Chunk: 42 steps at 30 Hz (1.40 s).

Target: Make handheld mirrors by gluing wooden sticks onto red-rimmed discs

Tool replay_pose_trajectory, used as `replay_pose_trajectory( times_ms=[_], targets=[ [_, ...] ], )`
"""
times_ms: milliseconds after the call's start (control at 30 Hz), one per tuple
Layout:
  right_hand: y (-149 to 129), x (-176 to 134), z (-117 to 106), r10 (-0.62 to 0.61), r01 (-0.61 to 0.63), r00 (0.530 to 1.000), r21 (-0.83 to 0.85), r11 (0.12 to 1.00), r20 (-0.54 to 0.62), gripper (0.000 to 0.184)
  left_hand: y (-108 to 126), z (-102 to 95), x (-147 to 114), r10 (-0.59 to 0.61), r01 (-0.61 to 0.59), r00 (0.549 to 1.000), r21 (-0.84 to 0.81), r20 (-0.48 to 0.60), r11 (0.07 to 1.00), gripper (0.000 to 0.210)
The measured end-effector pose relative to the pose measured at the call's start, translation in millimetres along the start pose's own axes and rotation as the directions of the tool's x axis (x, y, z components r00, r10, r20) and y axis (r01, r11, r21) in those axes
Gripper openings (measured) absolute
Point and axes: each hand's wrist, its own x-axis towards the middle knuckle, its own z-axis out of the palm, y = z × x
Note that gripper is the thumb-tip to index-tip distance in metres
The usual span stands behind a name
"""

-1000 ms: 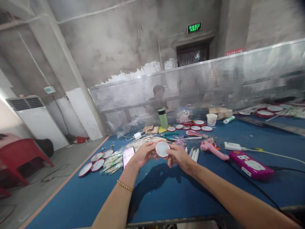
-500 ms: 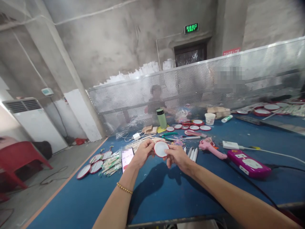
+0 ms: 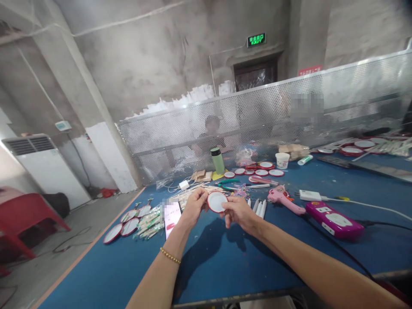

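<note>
A small round white disc with a red rim (image 3: 216, 201) is held up over the blue table between both hands. My left hand (image 3: 197, 205) pinches its left edge, thumb and fingers closed. On the right edge, my right hand (image 3: 238, 211) grips it with the thumb over the white face and fingers curled behind. Just left of my left wrist lies a phone (image 3: 171, 216) with a lit screen. Several white marker-like pens (image 3: 259, 208) lie beyond my right hand. Behind the disc are thin wooden sticks (image 3: 189, 198) and a tangle of coloured strings (image 3: 242, 192).
Several red-rimmed discs (image 3: 130, 226) and wrapped sticks (image 3: 151, 224) lie at left. A pink glue gun (image 3: 285, 200), white charger (image 3: 309, 195) and purple power strip (image 3: 334, 219) with cables stand right. Further back are a green bottle (image 3: 217, 161), paper cup (image 3: 282, 161) and perforated metal screen (image 3: 180, 137).
The view has shifted very slightly. Both hands keep the red-rimmed disc in nearly the same place and pose.
</note>
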Motion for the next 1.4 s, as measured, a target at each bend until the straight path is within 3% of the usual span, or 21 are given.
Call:
replay_pose_trajectory(
  times_ms=[567,833,967,1133,1400],
  targets=[
    [4,3,-2,-0.006,0.009,0.999,0.065,0.998,-0.039,0.024,-3,-1.4,2,-0.004,0.003,0.999,0.032,0.038,0.999,0.039],
    [5,6,-4,-0.020,0.030,0.991,0.075,0.997,-0.131,0.023,3,7.2,-3,-0.139,0.145,0.989,0.118,-0.060,0.982,0.038],
    [6,7,-3,-0.065,0.070,0.982,0.020,0.997,-0.175,0.029,4,18.2,-9,-0.184,0.180,0.983,0.135,0.017,0.974,0.031],
    [5,2,4,-0.144,0.144,0.989,-0.013,0.990,-0.045,0.031,6,16.9,-8,-0.171,0.173,0.985,0.076,-0.036,0.982,0.011],
    [5,0,4,-0.071,0.070,0.997,0.043,0.997,0.012,0.032,14,12.6,-9,-0.186,0.189,0.978,0.030,-0.091,0.981,0.007]
  ],
)
